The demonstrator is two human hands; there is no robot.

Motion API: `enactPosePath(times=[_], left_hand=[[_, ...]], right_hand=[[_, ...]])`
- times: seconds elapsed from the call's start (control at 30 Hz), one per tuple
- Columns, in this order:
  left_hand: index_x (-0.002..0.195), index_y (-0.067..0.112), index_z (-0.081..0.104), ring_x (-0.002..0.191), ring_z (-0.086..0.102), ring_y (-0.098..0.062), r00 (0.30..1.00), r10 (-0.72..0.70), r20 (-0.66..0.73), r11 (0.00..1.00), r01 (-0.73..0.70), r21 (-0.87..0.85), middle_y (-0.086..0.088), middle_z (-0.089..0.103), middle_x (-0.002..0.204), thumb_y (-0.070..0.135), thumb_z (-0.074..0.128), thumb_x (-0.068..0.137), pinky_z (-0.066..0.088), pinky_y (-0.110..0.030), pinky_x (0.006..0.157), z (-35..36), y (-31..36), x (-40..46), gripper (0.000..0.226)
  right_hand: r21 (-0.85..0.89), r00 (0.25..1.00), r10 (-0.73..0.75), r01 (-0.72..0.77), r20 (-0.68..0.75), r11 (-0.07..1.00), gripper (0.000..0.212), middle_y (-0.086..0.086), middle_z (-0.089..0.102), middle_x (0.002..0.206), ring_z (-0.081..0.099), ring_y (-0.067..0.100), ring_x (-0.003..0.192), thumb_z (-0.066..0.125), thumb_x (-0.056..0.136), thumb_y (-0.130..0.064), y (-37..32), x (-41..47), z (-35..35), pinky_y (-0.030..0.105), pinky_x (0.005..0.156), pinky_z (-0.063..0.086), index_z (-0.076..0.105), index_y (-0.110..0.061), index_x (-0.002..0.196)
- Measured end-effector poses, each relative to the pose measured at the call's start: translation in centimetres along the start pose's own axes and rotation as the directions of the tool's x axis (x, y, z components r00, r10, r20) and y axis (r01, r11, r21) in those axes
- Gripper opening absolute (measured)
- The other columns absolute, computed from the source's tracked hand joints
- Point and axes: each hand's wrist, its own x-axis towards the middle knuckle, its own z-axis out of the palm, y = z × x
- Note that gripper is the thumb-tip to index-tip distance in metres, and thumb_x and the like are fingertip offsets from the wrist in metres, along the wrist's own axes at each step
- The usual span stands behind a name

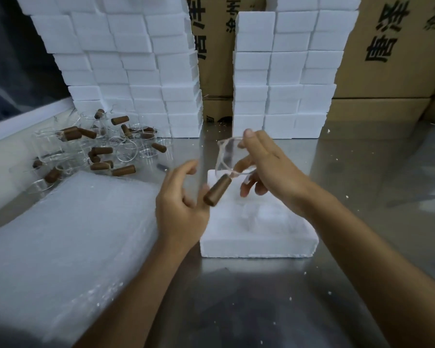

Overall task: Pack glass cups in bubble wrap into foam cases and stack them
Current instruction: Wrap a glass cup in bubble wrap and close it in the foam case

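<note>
We have 1 glass cup (234, 156) lifted above the open foam case (256, 229), which lies flat on the steel surface (236, 297) right in front of us. Our right hand (274, 172) has it: the grip is a pinch, thumb over the rim at the top and fingers curled beneath the bowl, so it is closed on the glass and nothing else.

The relation that matters is the line of the cup. Its brown wooden handle (217, 190) runs down and to the left from the bowl, away from the right grip and straight toward our left hand (181, 197). That hand hangs with fingers loosely spread and holds nothing; its fingertips are just beside the handle's end, though we cannot tell whether they touch it.

So the left hand is the nearer one to the handle, and the bubble wrap (68, 242) lies on its side too, left of the case. We judge the cup needs wrapping before it goes into the recess below, so the left hand is placed to take the handle or fetch a sheet.

More cups (98, 149) lie heaped at far left, well apart; stacked cases (136, 71) stand behind.
</note>
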Motion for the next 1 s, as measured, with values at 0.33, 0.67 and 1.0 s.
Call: enactPosePath(times=[0.33, 0.67, 1.0], left_hand=[[0.147, 0.017, 0.037, 0.109, 0.050, 0.001, 0.934, 0.311, 0.174, 0.938, -0.332, 0.102, -0.001, 0.051, 0.126, 0.030, 0.067, 0.086, 0.053, -0.020, 0.082, -0.6, 3.1, 0.4, 0.070], [0.154, 0.023, 0.025, 0.094, 0.049, -0.015, 0.983, 0.181, 0.029, 0.926, -0.181, 0.331, -0.001, 0.038, 0.110, 0.027, 0.076, 0.075, 0.049, -0.027, 0.067, -1.4, 3.2, 0.9, 0.094], [0.148, 0.019, 0.027, 0.112, 0.052, -0.008, 0.982, 0.145, 0.122, 0.989, -0.145, -0.005, 0.005, 0.047, 0.127, 0.037, 0.084, 0.071, 0.045, -0.010, 0.081, -0.8, 3.3, 0.1, 0.097]], right_hand=[[0.109, 0.975, 0.114, -0.137, 0.193, 0.985, 0.051, -0.006, 0.066, 0.112, 0.062, 0.000, 0.061, 0.031, 0.095, -0.069, -0.6, -0.5, 2.3, 0.026, 0.059, 0.044, 0.058, -0.032, 0.116], [0.073, 0.963, -0.063, 0.045, 0.262, 0.996, 0.067, 0.011, 0.064, 0.120, 0.066, 0.013, 0.104, 0.071, 0.090, -0.033, -1.2, -1.4, 3.0, 0.038, 0.087, 0.059, 0.041, -0.022, 0.148], [-0.119, 0.959, -0.219, 0.242, 0.180, 0.963, 0.014, 0.001, 0.065, 0.090, 0.070, 0.022, 0.085, 0.056, 0.099, -0.025, -0.7, 0.0, -1.1, 0.039, 0.072, 0.061, 0.056, -0.017, 0.088]])
